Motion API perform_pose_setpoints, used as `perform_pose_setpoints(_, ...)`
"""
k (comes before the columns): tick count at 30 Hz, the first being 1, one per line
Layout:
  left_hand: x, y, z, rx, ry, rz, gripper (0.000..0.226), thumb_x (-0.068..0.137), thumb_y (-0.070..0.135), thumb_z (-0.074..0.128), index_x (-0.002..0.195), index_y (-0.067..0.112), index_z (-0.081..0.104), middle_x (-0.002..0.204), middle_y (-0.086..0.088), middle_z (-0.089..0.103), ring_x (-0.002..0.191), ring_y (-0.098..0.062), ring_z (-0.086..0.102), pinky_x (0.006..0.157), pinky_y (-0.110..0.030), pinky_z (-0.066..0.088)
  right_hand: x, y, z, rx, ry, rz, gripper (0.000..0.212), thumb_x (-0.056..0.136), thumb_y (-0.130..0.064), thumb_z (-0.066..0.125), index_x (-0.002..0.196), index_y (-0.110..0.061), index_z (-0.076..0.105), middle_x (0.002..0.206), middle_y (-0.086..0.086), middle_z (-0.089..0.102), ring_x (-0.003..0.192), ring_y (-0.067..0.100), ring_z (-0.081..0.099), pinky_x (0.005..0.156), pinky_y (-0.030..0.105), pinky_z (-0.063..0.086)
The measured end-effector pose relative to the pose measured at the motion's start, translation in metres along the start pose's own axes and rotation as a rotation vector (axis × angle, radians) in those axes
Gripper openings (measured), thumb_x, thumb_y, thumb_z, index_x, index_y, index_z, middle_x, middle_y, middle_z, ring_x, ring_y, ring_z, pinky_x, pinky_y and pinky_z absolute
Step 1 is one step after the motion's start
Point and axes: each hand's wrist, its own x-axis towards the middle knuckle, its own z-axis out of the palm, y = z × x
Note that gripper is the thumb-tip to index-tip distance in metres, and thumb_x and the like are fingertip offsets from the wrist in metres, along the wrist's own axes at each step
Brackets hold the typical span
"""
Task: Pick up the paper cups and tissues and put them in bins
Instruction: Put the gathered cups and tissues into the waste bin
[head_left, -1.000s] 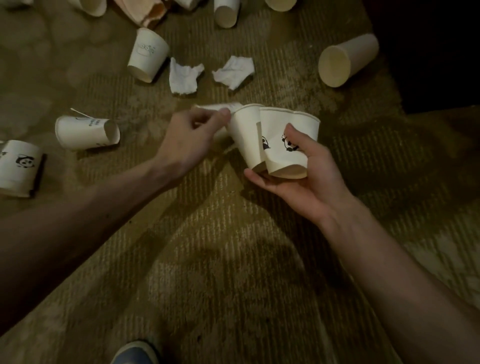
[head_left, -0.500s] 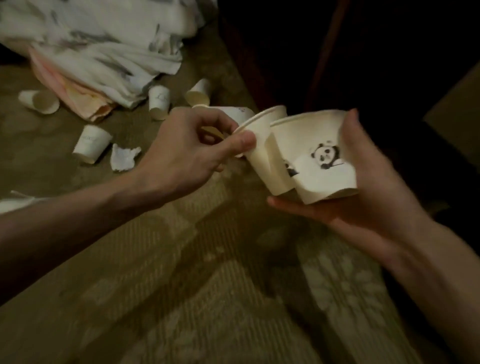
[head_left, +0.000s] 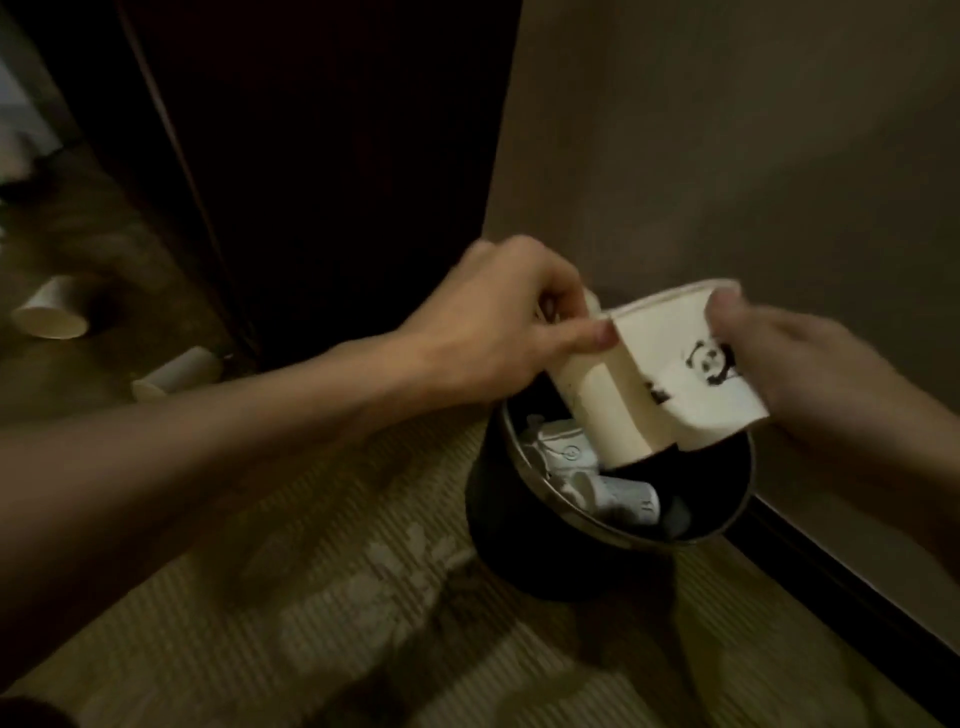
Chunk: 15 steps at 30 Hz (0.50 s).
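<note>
Bin (head_left: 519, 551) at the carpet's (head_left: 311, 597) wall edge sits right under both cups: my left hand (head_left: 493, 327) pinches the plain cup (head_left: 608, 410) by its rim, my right hand (head_left: 810, 374) grips the panda cup (head_left: 691, 374), side by side.

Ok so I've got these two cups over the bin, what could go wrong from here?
1. The left cup, pinched by your left hand, and the panda cup in your right hand hang tilted over the bin; released unevenly, one may clip the rim and land on the carpet.
2. A pile of cups lies inside at the left; a dropped cup could bounce off it.
3. Two floor cups at the left are easy to forget.
</note>
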Motion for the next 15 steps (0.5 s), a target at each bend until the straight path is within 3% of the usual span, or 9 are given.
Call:
perform_pose_setpoints(2,0.013,-0.001,0.031,0.026,-0.202,-0.021,0.022,0.084,0.046,0.069,0.073,0.027,0.067,0.08,0.015,0.064,0.076,0.003,0.06,0.061,-0.017,0.05,-0.002,0.019,0.0,-0.062,0.03,0.06,0.038,0.096,-0.048,0.05,0.096,-0.015,0.069,0.073,-0.008,0.074,0.062,0.004,0.07,0.046,0.016,0.049)
perform_pose_setpoints(4,0.02,-0.008,0.057,0.05,-0.365,-0.055,0.021,0.086,0.041,0.07,0.075,0.023,0.067,0.081,0.012,0.065,0.076,0.0,0.06,0.06,-0.018,0.05,0.001,0.047,0.0,-0.234,0.066,0.042,0.032,0.095,-0.047,0.053,0.105,-0.019,0.066,0.075,-0.01,0.072,0.064,0.0,0.068,0.051,0.018,0.048)
perform_pose_setpoints(7,0.026,-0.021,0.084,0.104,-0.485,-0.075,0.018,0.088,0.034,0.071,0.078,0.019,0.069,0.076,0.011,0.064,0.069,0.001,0.058,0.052,-0.013,0.04,0.008,0.067,0.004,-0.435,0.099,0.01,0.035,0.092,-0.051,0.057,0.118,-0.027,0.053,0.09,-0.009,0.068,0.079,0.011,0.067,0.066,0.034,0.054)
perform_pose_setpoints(10,0.029,-0.028,0.099,0.213,-0.577,-0.095,0.016,0.089,0.027,0.069,0.075,0.024,0.063,0.079,0.01,0.058,0.08,-0.01,0.058,0.063,-0.022,0.041,0.014,0.073,0.013,-0.701,0.104,-0.106,0.039,0.091,-0.052,0.057,0.119,-0.027,0.046,0.098,0.002,0.067,0.087,0.026,0.065,0.072,0.042,0.053)
perform_pose_setpoints(12,0.03,-0.028,0.104,0.316,-0.633,-0.092,0.013,0.09,0.02,0.066,0.079,0.025,0.063,0.08,0.009,0.053,0.084,-0.017,0.057,0.067,-0.027,0.042,0.017,0.075,0.018,-0.885,0.06,-0.167,0.039,0.091,-0.051,0.056,0.117,-0.024,0.046,0.099,0.006,0.066,0.09,0.032,0.062,0.07,0.041,0.051)
perform_pose_setpoints(15,0.029,-0.025,0.101,0.389,-0.728,-0.075,0.011,0.093,0.015,0.061,0.096,0.019,0.071,0.09,0.001,0.06,0.089,-0.022,0.063,0.071,-0.031,0.049,0.017,0.077,0.018,-1.056,-0.023,-0.199,0.031,0.092,-0.047,0.056,0.112,-0.024,0.051,0.1,0.003,0.066,0.088,0.028,0.062,0.066,0.036,0.048)
